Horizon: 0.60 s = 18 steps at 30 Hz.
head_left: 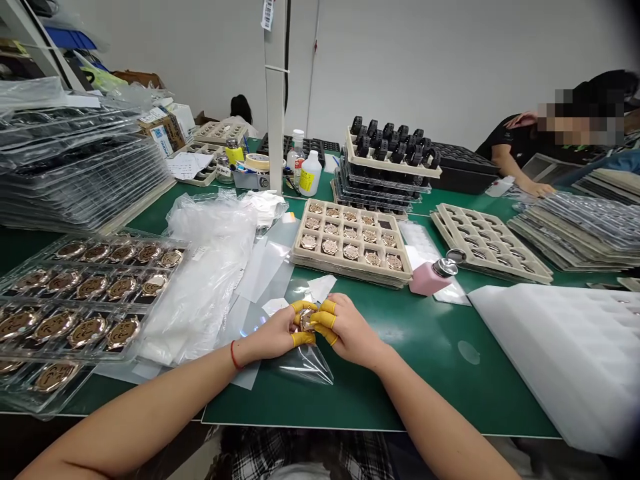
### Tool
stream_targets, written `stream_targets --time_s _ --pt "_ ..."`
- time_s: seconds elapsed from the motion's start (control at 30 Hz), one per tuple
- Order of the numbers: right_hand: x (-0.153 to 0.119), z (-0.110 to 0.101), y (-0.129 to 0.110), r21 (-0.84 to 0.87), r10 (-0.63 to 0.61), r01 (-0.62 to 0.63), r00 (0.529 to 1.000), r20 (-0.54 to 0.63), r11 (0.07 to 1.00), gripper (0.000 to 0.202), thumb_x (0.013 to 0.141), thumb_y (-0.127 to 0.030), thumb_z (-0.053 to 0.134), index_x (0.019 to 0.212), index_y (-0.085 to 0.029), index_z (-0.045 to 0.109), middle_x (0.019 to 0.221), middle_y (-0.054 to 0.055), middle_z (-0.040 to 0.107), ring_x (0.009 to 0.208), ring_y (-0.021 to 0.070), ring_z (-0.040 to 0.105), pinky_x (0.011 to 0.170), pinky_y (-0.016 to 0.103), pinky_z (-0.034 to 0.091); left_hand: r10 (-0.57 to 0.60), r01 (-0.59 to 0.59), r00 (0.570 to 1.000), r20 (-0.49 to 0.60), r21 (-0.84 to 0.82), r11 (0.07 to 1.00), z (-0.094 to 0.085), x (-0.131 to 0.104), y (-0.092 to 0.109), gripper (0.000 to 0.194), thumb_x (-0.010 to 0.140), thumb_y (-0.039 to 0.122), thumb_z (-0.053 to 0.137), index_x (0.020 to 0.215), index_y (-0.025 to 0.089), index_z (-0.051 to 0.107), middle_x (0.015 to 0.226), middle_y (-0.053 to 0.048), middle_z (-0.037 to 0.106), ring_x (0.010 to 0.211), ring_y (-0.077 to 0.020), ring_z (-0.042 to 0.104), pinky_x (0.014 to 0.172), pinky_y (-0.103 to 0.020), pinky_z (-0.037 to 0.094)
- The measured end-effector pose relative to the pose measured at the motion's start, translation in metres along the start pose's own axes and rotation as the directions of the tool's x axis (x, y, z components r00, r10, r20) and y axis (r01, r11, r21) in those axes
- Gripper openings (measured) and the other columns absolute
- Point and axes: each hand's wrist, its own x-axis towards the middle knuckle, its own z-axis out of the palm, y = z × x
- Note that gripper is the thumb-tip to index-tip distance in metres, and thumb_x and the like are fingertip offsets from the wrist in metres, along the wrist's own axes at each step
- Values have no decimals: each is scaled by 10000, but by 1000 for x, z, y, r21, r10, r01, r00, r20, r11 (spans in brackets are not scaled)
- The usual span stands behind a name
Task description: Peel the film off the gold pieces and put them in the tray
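Between my two hands is a round rose-gold watch case (306, 320), held over the green table. My left hand (280, 333), with yellow finger cots and a red cord at the wrist, grips its left side. The fingers of my right hand (345, 327), also in yellow cots, close on its right side. A clear plastic film (313, 367) lies under the hands. Just beyond them stands a beige tray (353, 272) with rows of similar watch cases. To the left, a clear plastic tray (107, 303) holds several more.
Bubble-wrap bags (200, 293) lie left of my hands. A pink pump bottle (431, 279) and white foam trays (550, 347) are to the right. Watches stand on stacked trays (390, 163) behind. A person (530, 140) works at the far right.
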Motion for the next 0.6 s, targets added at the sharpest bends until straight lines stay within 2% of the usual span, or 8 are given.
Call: stream_targets --time_s 0.13,0.23,0.6 --pt "5 13 -2 -43 11 -13 998 -58 999 134 849 -136 437 829 -197 554 766 54 552 779 206 426 763 353 338 28 -28 1000 -2 22 999 0 0 -1 407 738 296 674 1091 203 494 836 5 586 689 -124 549 611 -238 427" --pt "6 19 -1 -58 32 -38 995 -98 998 134 837 -129 443 839 -199 557 748 53 547 767 205 429 754 343 336 17 -17 1000 15 18 1000 0 -1 -1 357 746 296 662 1051 206 499 783 20 581 653 -122 551 592 -237 424" --pt "9 23 -4 -132 52 -73 987 -152 989 182 783 -77 472 876 -186 584 796 61 574 797 213 435 763 357 342 20 -18 1000 -22 93 996 2 -4 -7 259 741 271 649 948 185 519 806 -5 591 733 -166 580 669 -300 475"
